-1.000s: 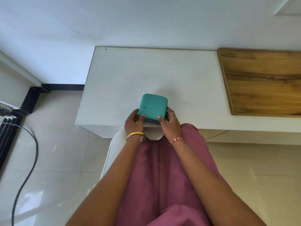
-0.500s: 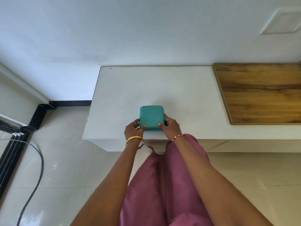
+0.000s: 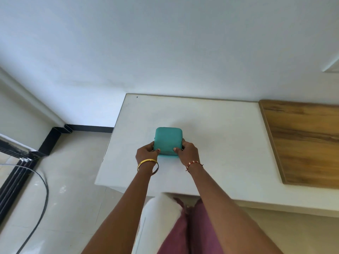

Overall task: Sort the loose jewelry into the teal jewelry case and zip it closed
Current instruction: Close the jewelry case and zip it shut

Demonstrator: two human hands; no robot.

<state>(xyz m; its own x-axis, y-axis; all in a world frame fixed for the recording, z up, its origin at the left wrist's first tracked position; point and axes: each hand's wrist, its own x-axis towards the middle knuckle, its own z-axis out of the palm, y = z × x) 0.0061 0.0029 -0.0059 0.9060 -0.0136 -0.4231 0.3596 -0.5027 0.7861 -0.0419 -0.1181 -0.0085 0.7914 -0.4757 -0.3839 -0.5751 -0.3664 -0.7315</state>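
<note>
Both hands [image 3: 167,153] gripping closed teal jewelry case [image 3: 168,139], white table [image 3: 220,129]

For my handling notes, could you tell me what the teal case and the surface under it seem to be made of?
The teal case, gripped by the left hand and right hand, looks like matte faux leather or soft plastic: even colour, rounded corners, no glare. The white tabletop looks like painted or laminated board, smooth and dull.

teal jewelry case [image 3: 168,141]: near edge and zipper covered by left hand [image 3: 145,152] and right hand [image 3: 187,152], contents unseen | wooden board [image 3: 302,142]: cut off at right edge | wall plate [image 3: 333,67]: mostly out of frame
</note>
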